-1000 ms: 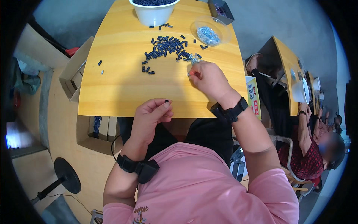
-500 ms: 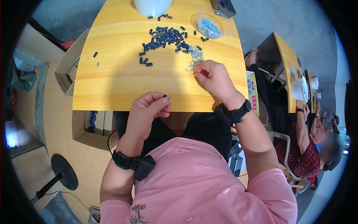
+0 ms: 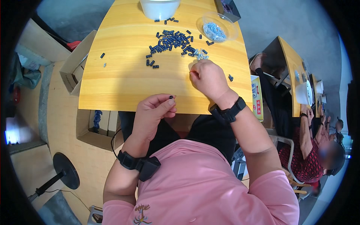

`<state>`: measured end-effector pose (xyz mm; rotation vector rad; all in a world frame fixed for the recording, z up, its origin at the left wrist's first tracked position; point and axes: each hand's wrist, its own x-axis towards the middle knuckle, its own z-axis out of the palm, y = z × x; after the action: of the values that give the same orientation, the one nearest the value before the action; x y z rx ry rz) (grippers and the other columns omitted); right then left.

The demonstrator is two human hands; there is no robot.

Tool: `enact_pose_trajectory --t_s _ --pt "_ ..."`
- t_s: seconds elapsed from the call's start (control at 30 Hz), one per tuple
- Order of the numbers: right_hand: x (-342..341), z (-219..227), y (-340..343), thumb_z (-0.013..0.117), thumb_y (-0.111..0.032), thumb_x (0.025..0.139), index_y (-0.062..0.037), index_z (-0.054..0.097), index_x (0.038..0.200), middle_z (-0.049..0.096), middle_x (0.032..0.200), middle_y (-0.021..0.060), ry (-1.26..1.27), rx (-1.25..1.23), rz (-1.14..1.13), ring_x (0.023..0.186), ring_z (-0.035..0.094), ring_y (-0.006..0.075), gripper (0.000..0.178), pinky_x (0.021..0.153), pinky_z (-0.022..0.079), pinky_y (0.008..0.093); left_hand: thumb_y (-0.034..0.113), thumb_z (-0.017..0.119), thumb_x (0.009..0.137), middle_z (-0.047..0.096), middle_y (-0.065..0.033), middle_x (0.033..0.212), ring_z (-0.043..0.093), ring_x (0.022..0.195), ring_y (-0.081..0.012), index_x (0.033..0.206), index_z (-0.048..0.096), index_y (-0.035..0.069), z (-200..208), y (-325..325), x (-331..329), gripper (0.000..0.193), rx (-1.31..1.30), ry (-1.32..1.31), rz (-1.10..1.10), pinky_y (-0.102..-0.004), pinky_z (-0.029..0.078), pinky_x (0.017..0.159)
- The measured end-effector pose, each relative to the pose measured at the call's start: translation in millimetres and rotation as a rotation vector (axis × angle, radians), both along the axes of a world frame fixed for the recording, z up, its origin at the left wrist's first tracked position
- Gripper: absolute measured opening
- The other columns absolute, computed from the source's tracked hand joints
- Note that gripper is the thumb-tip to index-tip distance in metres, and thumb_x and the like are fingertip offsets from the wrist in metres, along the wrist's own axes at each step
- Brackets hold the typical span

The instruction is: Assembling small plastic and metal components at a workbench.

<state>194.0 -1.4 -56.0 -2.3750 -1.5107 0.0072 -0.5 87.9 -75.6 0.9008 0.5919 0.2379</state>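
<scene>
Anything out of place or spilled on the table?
A few strays: one short black cylinder and one tiny silvery piece lie on the left of the yellow wooden table, and a small dark piece lies near its right edge. Odd because they sit apart from the heap of short black cylinders. Too small to judge damage.

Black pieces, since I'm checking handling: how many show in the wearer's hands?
1: a black piece pinched in the left hand. More may hide in it or the right hand.
</scene>
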Motion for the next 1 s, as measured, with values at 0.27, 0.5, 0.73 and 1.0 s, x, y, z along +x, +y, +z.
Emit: enact_pose_trajectory --t_s 0.27,0.5,0.73,1.0 --pt "5 -1 3 0.054 -0.010 0.077 -0.0007 0.059 0.070 0.059 0.076 0.0160 -0.016 -0.044 0.075 0.077 0.059 0.0326 0.012 0.070 0.049 0.0413 0.010 0.063 0.086 0.065 -0.0061 0.084 0.063 0.073 -0.0122 0.102 0.063 -0.001 1 -1 -3 0.020 0.006 -0.011 -0.010 -0.0231 0.053 0.066" --pt "8 -6 -5 0.055 -0.004 0.073 0.0006 0.057 0.074 0.058 0.073 0.0180 0.059 0.028 0.096 0.075 0.057 0.0354 0.006 0.069 0.047 0.0410 0.012 0.063 0.086 0.065 -0.0062 0.084 0.063 0.072 -0.0126 0.103 0.063 0.000 1 -2 0 0.021 -0.010 0.007 0.000 -0.0233 0.053 0.065" --pt "7 -4 -6 0.051 0.002 0.072 0.0031 0.058 0.074 0.057 0.079 0.0205 0.109 -0.017 0.130 0.083 0.058 0.0363 0.007 0.076 0.049 0.0414 0.013 0.063 0.086 0.065 -0.0058 0.085 0.063 0.073 -0.0125 0.103 0.063 0.000 0 -1 0 0.021 0.001 0.005 -0.002 -0.0231 0.053 0.064" --pt "4 4 -5 0.052 0.000 0.073 0.0023 0.058 0.073 0.058 0.079 0.0193 0.053 -0.057 0.131 0.082 0.058 0.0349 0.007 0.075 0.049 0.0411 0.013 0.062 0.086 0.065 -0.0056 0.085 0.063 0.073 -0.0124 0.103 0.063 0.000 0 0 0 0.021 -0.003 0.008 -0.004 -0.0227 0.053 0.063"
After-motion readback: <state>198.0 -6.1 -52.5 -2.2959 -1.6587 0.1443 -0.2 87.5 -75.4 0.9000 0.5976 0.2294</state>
